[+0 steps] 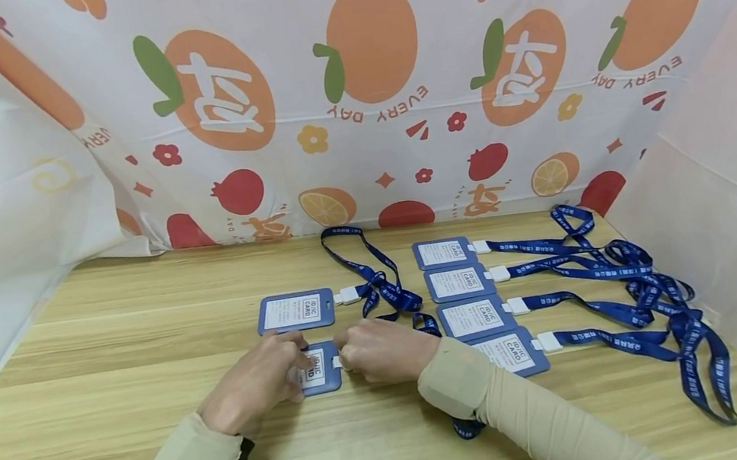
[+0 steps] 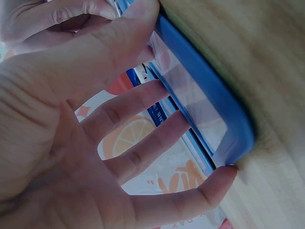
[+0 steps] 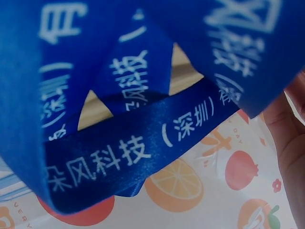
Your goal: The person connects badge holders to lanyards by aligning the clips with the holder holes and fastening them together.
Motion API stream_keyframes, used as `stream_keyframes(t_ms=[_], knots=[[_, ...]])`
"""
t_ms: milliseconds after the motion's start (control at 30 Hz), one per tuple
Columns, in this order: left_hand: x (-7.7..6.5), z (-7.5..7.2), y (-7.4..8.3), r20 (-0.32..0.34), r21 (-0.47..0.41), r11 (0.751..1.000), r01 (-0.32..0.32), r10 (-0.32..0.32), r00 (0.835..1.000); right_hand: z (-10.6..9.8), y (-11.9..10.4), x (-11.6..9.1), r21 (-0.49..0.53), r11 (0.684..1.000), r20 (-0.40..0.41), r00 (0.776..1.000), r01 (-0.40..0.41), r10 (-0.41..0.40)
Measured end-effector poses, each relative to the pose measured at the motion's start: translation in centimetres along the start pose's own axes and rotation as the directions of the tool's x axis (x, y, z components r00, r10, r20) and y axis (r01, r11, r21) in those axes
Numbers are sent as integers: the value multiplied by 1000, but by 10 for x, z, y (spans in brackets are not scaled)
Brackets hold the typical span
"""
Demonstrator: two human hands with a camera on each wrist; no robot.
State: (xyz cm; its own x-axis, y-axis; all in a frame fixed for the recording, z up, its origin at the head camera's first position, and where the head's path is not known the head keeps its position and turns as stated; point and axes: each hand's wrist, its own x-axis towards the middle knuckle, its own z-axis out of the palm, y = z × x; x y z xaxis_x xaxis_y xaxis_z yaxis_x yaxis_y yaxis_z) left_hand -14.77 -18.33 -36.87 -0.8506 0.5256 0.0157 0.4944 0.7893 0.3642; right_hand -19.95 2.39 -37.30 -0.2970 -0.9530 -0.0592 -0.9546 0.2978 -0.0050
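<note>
My left hand (image 1: 258,378) grips a blue ID card holder (image 1: 316,381) on the table, thumb at one long edge and fingertips along the other. In the left wrist view, the holder (image 2: 205,95) lies close to the wood. At its slotted end, my right hand (image 1: 383,349) pinches the white clip (image 1: 337,362) of a blue lanyard; the fingertips partly hide the clip. Loops of printed lanyard (image 3: 138,157) fill the right wrist view. Just beyond my left hand lies another blue card holder (image 1: 296,312), its white clip (image 1: 349,295) and bunched lanyard (image 1: 383,289) to its right.
Several clipped card holders (image 1: 443,253) form a column right of my right hand, the nearest partly behind my forearm. Their lanyards (image 1: 645,288) stretch rightward in a tangle. A fruit-print sheet (image 1: 387,158) hangs along the table's (image 1: 113,346) back edge.
</note>
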Motion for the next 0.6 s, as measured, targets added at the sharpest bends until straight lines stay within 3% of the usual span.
stream_keyframes(t_ms=[300, 600], knots=[[1, 0, 0, 3, 9, 1000, -12, 12, 1000, -1, -1, 0, 3, 1000, 10, 1000, -9, 9], [1, -1, -2, 0, -46, 999, 4, -4, 1000, -2, -2, 2, -13, 1000, 6, 1000, -12, 12]])
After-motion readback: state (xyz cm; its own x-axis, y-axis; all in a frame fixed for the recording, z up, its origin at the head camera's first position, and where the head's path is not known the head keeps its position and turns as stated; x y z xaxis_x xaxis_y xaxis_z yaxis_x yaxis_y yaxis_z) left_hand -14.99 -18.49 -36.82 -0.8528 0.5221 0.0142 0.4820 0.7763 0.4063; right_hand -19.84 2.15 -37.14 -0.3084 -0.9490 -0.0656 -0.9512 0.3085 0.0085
